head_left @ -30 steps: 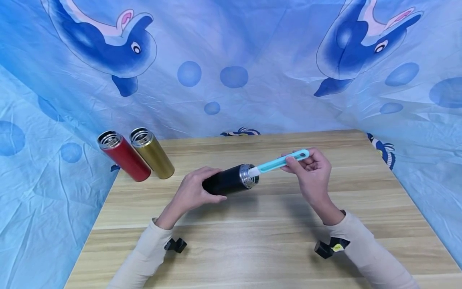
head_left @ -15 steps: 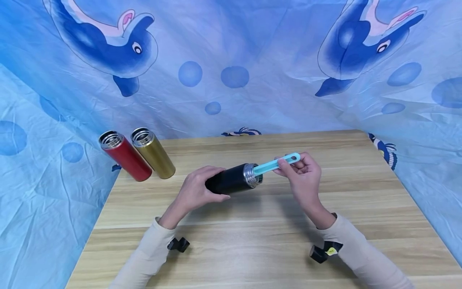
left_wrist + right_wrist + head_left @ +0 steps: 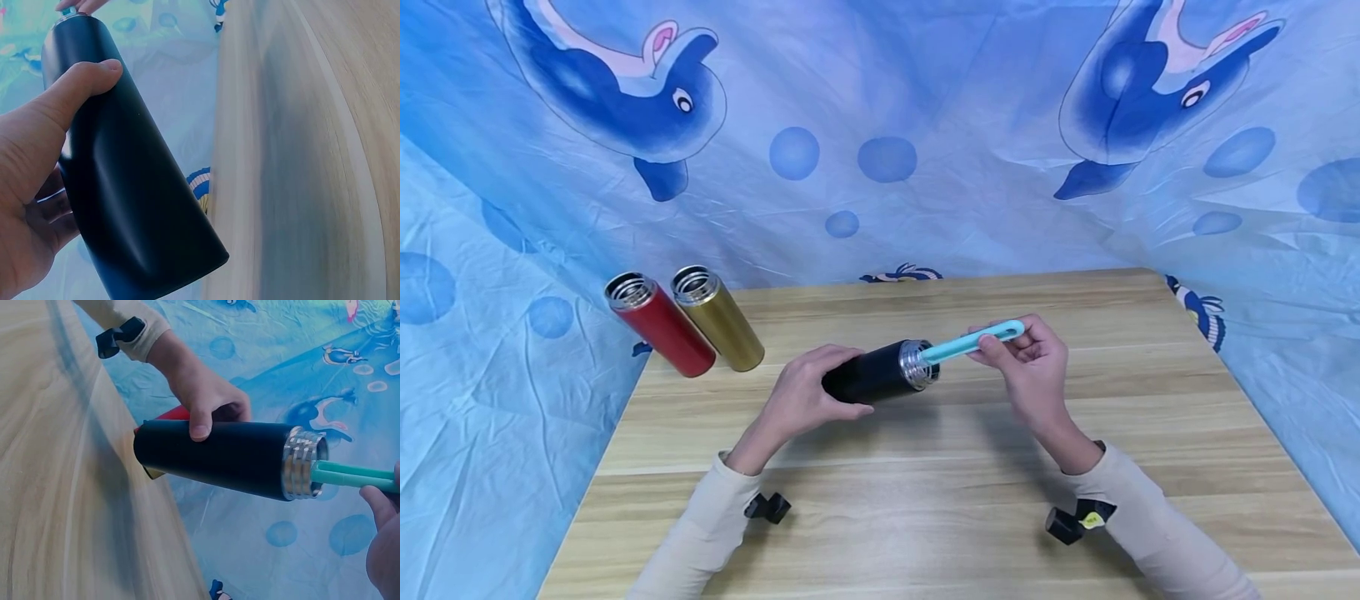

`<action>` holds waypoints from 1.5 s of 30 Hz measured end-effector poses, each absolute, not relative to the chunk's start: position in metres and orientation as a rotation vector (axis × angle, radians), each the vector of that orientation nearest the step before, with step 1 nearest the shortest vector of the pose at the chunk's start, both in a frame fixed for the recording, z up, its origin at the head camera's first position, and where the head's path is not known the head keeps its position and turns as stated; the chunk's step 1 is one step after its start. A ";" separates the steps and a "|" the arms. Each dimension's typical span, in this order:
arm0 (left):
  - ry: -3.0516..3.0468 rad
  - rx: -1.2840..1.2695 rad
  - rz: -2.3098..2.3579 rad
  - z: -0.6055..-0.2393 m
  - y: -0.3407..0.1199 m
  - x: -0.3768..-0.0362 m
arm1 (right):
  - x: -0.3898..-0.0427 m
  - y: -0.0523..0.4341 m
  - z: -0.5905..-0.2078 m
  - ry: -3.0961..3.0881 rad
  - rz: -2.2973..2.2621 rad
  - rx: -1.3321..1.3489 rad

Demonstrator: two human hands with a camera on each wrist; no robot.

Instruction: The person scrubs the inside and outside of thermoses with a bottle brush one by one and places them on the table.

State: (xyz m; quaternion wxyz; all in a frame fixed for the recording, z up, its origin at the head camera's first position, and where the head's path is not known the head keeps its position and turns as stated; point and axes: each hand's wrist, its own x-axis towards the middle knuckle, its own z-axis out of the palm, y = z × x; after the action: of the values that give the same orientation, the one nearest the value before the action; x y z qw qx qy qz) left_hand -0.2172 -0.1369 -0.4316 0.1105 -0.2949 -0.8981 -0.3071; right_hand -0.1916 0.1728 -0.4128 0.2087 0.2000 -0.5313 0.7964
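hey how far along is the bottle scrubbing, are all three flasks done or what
Under way on the black flask: the left hand holds it off the table, and the right hand pinches the teal brush handle, whose head is inside the threaded mouth. The red flask and gold flask stand open at the table's far left corner; whether they have been cleaned cannot be told.

Both forearms are clad in beige sleeves and are raised above the counter. The left hand (image 3: pixel 801 392) is extended toward 1 o'clock, with its fingers and thumb curled round a black flask (image 3: pixel 868 379). The right hand (image 3: pixel 1033 367) is angled toward 11 o'clock, with its fingertips pinched on a teal brush handle (image 3: pixel 973 342). A small black camera mount is strapped under each wrist.
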 end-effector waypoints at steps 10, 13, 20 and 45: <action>-2.628 -0.818 -0.852 -0.435 -0.144 -0.219 | -0.191 0.180 -0.407 -1.233 2.226 0.377; -2.629 -0.818 -0.843 -0.436 -0.145 -0.220 | -0.192 0.184 -0.407 -1.213 2.210 0.394; -2.643 -0.823 -0.838 -0.437 -0.146 -0.221 | -0.193 0.188 -0.407 -1.177 2.218 0.453; -2.678 -0.843 -0.863 -0.436 -0.143 -0.218 | -0.197 0.183 -0.415 -1.175 2.288 0.450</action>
State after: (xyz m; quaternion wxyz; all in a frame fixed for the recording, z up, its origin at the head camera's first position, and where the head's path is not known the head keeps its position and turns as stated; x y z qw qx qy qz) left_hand -0.2181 -0.1433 -0.4361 0.1018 -0.2855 -0.9070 -0.2924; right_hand -0.1975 0.1833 -0.4154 0.2621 0.1663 -0.4342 0.8457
